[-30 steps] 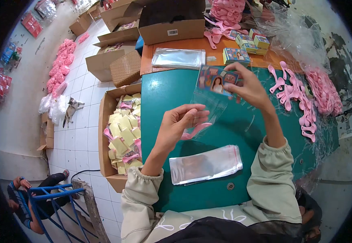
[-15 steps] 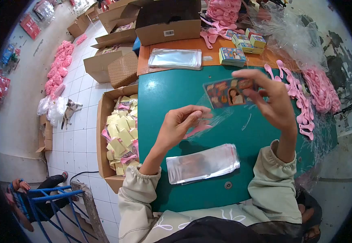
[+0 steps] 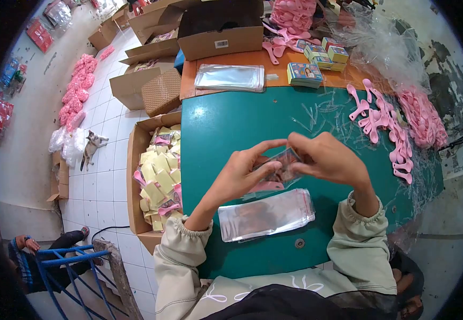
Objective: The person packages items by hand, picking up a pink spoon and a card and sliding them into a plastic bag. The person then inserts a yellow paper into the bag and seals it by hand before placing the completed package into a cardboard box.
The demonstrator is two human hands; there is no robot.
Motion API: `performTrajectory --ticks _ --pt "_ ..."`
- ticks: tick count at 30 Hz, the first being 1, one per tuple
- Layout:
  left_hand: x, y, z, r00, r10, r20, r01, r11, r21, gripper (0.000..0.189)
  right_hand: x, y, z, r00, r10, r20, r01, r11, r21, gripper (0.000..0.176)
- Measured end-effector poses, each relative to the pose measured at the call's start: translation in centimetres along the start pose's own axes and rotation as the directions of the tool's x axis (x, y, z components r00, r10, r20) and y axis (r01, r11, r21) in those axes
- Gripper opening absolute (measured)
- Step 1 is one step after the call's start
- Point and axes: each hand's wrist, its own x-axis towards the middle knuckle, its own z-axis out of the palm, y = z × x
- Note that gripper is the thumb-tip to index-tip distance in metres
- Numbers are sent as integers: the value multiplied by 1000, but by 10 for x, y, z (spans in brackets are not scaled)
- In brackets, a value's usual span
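Over the green table (image 3: pixel 226 122), my left hand (image 3: pixel 242 173) grips a clear plastic bag (image 3: pixel 250 195) with a pink spoon (image 3: pixel 267 186) in it. My right hand (image 3: pixel 330 160) is closed on a colourful printed card (image 3: pixel 286 159), which is at the bag's upper end between both hands. How far the card sits inside the bag is hard to tell, as fingers cover part of it. Just below the hands lies a stack of clear plastic bags (image 3: pixel 269 216).
Loose pink spoons (image 3: pixel 372 125) lie at the right, beside a bundle of spoons (image 3: pixel 423 117). Card stacks (image 3: pixel 305 74) and more clear bags (image 3: pixel 230 77) are at the back. A carton (image 3: pixel 134 176) of filled packs stands left. A cat (image 3: pixel 90 146) is on the floor.
My right hand has brought the card down and left to the bag in my left hand. The left hand has shifted slightly right and down, its thumb now against the card.
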Motion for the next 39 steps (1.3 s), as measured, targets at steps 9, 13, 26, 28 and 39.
performTrajectory --ticks 9,13,26,28,39 --pt "-6 2 2 998 -68 15 62 961 269 63 -2 22 17 984 -156 91 132 966 224 17" --pt "-6 1 6 997 -74 26 62 948 313 66 -4 17 22 999 36 31 -44 950 308 15" --pt "-11 -24 -28 994 -103 40 103 995 13 67 -8 45 25 943 333 -1 -239 678 696 16" --pt "-14 -23 -29 993 -89 77 98 988 -122 65 -10 54 25 940 337 -48 -210 686 697 15" --pt "-13 -50 -26 985 -103 -139 111 993 51 66 -4 41 26 904 328 -276 -189 882 431 14"
